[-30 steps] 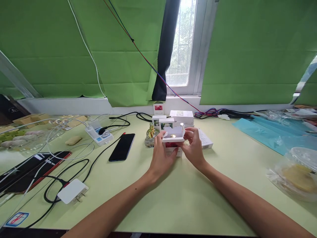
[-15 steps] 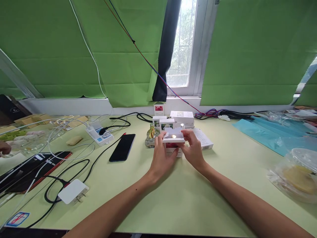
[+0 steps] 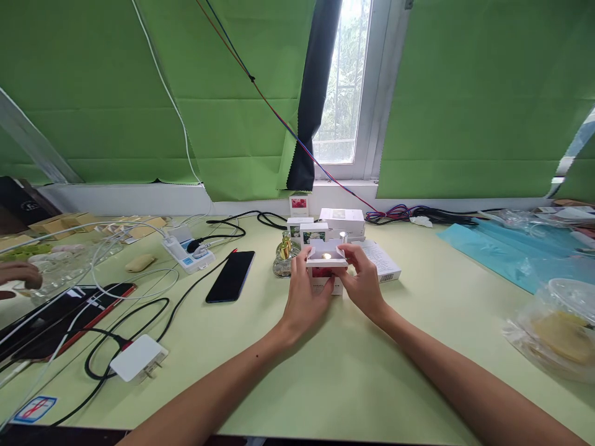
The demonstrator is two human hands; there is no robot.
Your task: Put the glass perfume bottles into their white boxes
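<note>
A small white box with a red flower picture stands on the table, its top flaps raised and something shiny and gold showing inside the opening. My left hand grips its left side, thumb across the front. On the right edge, my right hand holds the box near the flap with bent fingers. Just behind it are a white box with a white flower picture and more white cartons. A glass bottle with a gold top sits left of my left hand.
A black phone lies to the left, beside cables, a power strip and a white charger. Another person's hand is at the far left. A plastic-wrapped tub and blue sheeting are on the right.
Both of my hands stay in place on the box. The other person's hand at the far left has come further into view, toward the right.
</note>
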